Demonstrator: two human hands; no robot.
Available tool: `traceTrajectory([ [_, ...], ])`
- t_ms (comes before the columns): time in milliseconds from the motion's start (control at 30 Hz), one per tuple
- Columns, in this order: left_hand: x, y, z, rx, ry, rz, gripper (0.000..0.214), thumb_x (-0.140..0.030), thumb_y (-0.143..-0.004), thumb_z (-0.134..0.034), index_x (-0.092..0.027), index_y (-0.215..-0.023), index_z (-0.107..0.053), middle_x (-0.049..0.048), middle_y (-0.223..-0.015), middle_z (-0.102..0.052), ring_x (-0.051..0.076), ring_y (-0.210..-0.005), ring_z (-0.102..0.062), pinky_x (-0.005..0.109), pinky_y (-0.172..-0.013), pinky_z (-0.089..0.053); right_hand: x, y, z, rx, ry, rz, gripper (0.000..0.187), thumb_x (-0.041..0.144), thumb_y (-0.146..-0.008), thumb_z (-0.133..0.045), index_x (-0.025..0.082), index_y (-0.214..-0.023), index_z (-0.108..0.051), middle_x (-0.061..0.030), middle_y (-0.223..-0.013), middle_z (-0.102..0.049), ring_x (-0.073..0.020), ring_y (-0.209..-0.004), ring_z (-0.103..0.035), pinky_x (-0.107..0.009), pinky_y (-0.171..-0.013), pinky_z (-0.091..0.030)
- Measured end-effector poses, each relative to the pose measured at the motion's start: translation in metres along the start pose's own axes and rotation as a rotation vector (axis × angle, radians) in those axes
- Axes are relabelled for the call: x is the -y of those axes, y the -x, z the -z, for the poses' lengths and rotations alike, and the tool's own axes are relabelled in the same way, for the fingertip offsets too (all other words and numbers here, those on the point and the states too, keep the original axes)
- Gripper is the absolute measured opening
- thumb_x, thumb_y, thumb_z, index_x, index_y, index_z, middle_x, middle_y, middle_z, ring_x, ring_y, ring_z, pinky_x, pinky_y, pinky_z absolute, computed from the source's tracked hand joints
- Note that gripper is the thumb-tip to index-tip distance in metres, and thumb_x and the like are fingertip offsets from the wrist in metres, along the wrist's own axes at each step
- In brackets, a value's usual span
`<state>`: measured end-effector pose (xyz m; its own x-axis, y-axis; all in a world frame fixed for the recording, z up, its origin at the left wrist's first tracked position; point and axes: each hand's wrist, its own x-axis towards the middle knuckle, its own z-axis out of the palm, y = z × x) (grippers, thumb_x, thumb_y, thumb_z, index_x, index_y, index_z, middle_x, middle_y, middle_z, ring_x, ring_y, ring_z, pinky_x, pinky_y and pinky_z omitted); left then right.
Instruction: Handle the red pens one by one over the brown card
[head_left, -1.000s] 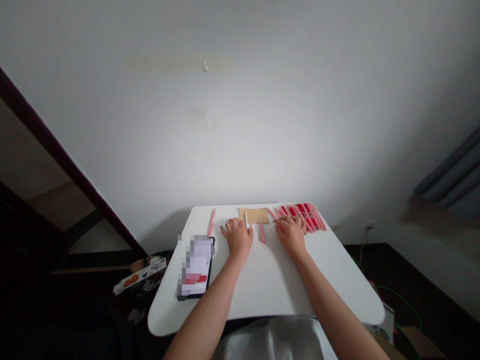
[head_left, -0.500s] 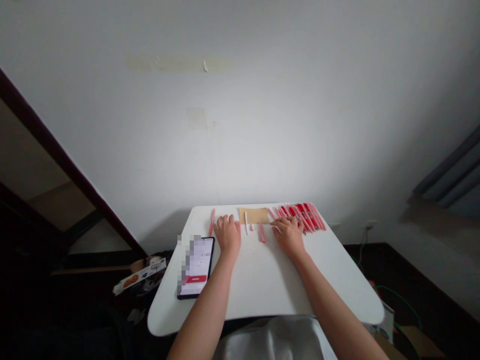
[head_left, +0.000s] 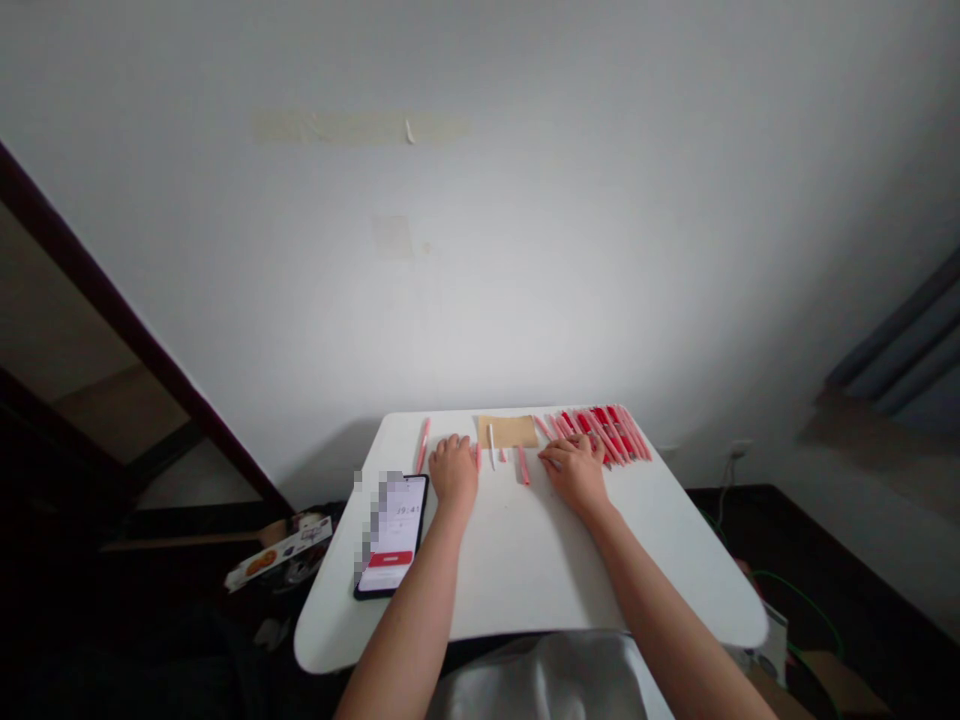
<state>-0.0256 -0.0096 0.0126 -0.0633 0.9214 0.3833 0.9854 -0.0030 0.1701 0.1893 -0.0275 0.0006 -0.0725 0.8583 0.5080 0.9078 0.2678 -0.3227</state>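
A phone (head_left: 391,535) lies near-left on the white worktop (head_left: 525,570). The left hand (head_left: 454,468) rests palm-down, fingers loose, holding nothing I can see — a pink pen (head_left: 523,465) lies between it and the right hand (head_left: 574,470), flat too, fingertips touching the row of red pens (head_left: 611,432); grip unclear.

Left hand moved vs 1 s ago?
Yes. The left hand has shifted left, away from the brown card and the white stick, toward the phone.
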Motion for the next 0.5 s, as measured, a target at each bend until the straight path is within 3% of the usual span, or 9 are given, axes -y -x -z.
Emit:
traceTrajectory([
  [233,-0.0005,-0.0003,0.0028,0.015,0.003,0.000,0.032,-0.026,-0.093,-0.040,-0.021,-0.110,-0.066,0.0095,-0.112,-0.065,0.024,-0.106,-0.055,0.037,-0.087,-0.043,-0.0015,-0.0005,-0.0023,-0.010,-0.006,0.007,0.015,0.028,-0.087,-0.059,0.030,-0.087,-0.074,-0.0006,-0.096,-0.072,-0.0247,-0.104,-0.047,-0.054,-0.105,-0.016],
  [500,0.0005,0.0003,0.0006,-0.001,0.008,0.001,0.031,-0.027,-0.093,-0.039,-0.021,-0.106,-0.066,0.0088,-0.109,-0.065,0.024,-0.102,-0.056,0.037,-0.086,-0.042,0.0036,-0.0055,-0.0090,-0.014,-0.025,0.044,0.021,0.032,-0.088,-0.057,0.030,-0.102,-0.071,-0.0038,-0.108,-0.068,-0.0263,-0.108,-0.046,-0.053,-0.104,-0.021],
])
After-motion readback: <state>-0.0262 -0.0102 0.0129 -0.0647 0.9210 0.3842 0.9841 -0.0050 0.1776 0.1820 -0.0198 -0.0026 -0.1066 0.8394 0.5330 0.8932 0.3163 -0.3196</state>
